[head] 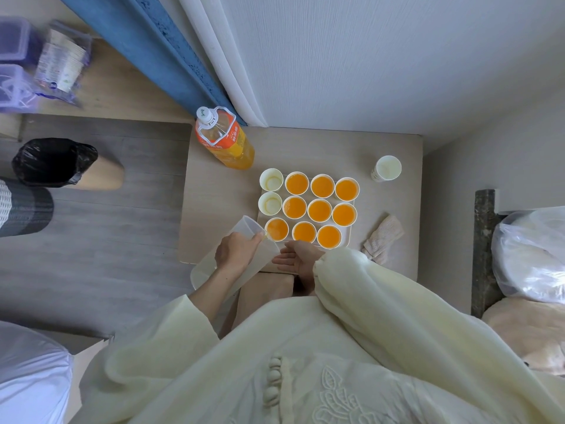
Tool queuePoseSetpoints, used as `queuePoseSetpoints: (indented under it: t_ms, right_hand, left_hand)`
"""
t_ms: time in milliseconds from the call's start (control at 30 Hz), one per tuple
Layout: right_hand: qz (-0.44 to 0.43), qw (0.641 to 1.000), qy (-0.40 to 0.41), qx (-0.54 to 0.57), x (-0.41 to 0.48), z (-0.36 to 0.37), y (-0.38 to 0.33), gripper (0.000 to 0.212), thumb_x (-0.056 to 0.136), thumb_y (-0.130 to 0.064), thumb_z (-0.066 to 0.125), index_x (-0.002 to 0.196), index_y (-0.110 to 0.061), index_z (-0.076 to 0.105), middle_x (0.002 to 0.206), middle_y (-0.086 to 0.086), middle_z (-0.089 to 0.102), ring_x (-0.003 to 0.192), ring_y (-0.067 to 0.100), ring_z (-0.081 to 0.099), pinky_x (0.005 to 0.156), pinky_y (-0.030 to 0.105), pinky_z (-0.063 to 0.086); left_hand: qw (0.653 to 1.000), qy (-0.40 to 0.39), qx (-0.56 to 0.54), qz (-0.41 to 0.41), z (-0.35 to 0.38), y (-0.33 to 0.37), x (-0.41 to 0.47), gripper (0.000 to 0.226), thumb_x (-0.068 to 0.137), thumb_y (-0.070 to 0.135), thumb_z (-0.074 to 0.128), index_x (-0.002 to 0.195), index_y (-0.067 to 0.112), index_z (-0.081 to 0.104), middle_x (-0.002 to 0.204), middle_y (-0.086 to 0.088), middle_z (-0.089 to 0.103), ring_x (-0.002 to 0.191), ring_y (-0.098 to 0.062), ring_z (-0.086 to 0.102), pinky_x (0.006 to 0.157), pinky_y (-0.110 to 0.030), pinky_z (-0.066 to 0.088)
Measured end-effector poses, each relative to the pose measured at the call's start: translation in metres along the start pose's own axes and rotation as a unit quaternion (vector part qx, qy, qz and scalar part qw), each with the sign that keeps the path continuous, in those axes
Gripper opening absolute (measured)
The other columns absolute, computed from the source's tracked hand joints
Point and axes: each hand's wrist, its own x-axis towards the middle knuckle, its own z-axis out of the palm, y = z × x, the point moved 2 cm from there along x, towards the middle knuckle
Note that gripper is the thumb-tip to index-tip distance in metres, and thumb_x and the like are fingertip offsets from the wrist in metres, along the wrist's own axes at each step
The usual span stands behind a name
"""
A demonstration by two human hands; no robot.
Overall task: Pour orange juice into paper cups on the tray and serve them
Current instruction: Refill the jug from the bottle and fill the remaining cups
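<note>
Head camera, looking straight down: the left hand (237, 250) is wrapped round a clear jug (244, 228), tipped so its spout meets the rim of the near-left cup (276, 229) on the tray (348, 241), a tilt steep enough to suggest the last of the juice is being drained out, since the jug looks almost empty. The right hand (298, 258) lies flat and relaxed, gripping nothing, at the tray's near edge just beside the jug, probably to keep the tray from sliding during the pour. Nine cups show orange juice; the two empty cups (270, 191) in the left column await filling, so more juice will be needed from the capped juice bottle (224, 139) standing on the table (305, 148) at its far-left corner. A spare cup (386, 168) sits off the tray to the right, and a cloth (383, 235) lies near for spills
</note>
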Motion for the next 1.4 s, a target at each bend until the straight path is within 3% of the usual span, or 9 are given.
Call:
queuePoseSetpoints:
  t_ms: [133, 400, 533, 633, 933, 1133, 1400]
  right_hand:
    - [0.007, 1.0, 0.007, -0.001, 0.002, 0.001, 0.001, 0.031, 0.1, -0.019, 0.048, 0.124, 0.0, 0.052, 0.102, 0.015, 0.067, 0.09, 0.026, 0.068, 0.06, 0.032, 0.058]
    - [0.004, 1.0, 0.018, 0.007, 0.002, -0.002, -0.002, 0.033, 0.099, -0.018, 0.05, 0.127, 0.001, 0.051, 0.111, 0.017, 0.067, 0.096, 0.027, 0.068, 0.066, 0.033, 0.058]
    - [0.004, 1.0, 0.015, 0.01, 0.005, -0.004, -0.002, 0.033, 0.099, -0.018, 0.05, 0.126, 0.001, 0.051, 0.108, 0.016, 0.068, 0.097, 0.027, 0.068, 0.074, 0.034, 0.058]
    - [0.003, 1.0, 0.015, 0.008, 0.006, -0.005, -0.001, 0.032, 0.099, -0.018, 0.05, 0.124, 0.0, 0.052, 0.101, 0.015, 0.068, 0.097, 0.027, 0.068, 0.08, 0.036, 0.057]
    - [-0.004, 1.0, 0.008, 0.011, 0.006, -0.004, -0.001, 0.03, 0.099, -0.018, 0.05, 0.122, 0.001, 0.053, 0.101, 0.015, 0.068, 0.097, 0.027, 0.067, 0.076, 0.035, 0.057]
    - [-0.007, 1.0, 0.005, 0.01, 0.008, -0.004, -0.001, 0.029, 0.098, -0.019, 0.052, 0.119, 0.001, 0.053, 0.102, 0.015, 0.067, 0.096, 0.027, 0.067, 0.079, 0.035, 0.057]
    - [-0.008, 1.0, 0.005, 0.004, 0.01, -0.003, -0.006, 0.022, 0.098, -0.019, 0.05, 0.111, -0.001, 0.054, 0.102, 0.015, 0.068, 0.097, 0.027, 0.068, 0.083, 0.036, 0.057]
  left_hand:
    - [1.0, -0.004, -0.011, 0.007, 0.002, 0.003, 0.0, 0.06, 0.086, 0.063, 0.051, 0.105, 0.008, 0.065, 0.107, -0.012, 0.067, 0.094, -0.029, 0.061, 0.077, -0.034, 0.049]
    - [1.0, 0.002, 0.011, 0.013, 0.0, 0.012, -0.001, 0.06, 0.088, 0.062, 0.051, 0.103, 0.005, 0.066, 0.104, -0.012, 0.067, 0.083, -0.022, 0.054, 0.067, -0.031, 0.038]
    - [1.0, 0.001, 0.012, 0.017, 0.0, 0.013, 0.001, 0.061, 0.087, 0.063, 0.052, 0.102, 0.005, 0.066, 0.104, -0.013, 0.067, 0.09, -0.027, 0.06, 0.067, -0.031, 0.039]
    - [1.0, 0.002, 0.01, 0.021, -0.001, 0.013, 0.0, 0.06, 0.088, 0.062, 0.052, 0.101, 0.005, 0.066, 0.103, -0.013, 0.067, 0.083, -0.023, 0.055, 0.067, -0.031, 0.038]
    - [1.0, 0.001, 0.0, 0.014, 0.0, 0.009, 0.0, 0.062, 0.086, 0.064, 0.051, 0.1, 0.006, 0.066, 0.101, -0.012, 0.067, 0.083, -0.023, 0.055, 0.067, -0.03, 0.039]
    - [1.0, -0.016, -0.012, -0.012, 0.001, -0.002, 0.0, 0.059, 0.085, 0.063, 0.049, 0.083, 0.007, 0.063, 0.09, -0.011, 0.065, 0.082, -0.029, 0.057, 0.067, -0.031, 0.04]
    - [0.999, -0.023, -0.02, -0.03, 0.0, -0.014, 0.002, 0.047, 0.086, 0.051, 0.052, 0.08, 0.005, 0.061, 0.093, -0.016, 0.066, 0.084, -0.033, 0.057, 0.07, -0.033, 0.042]
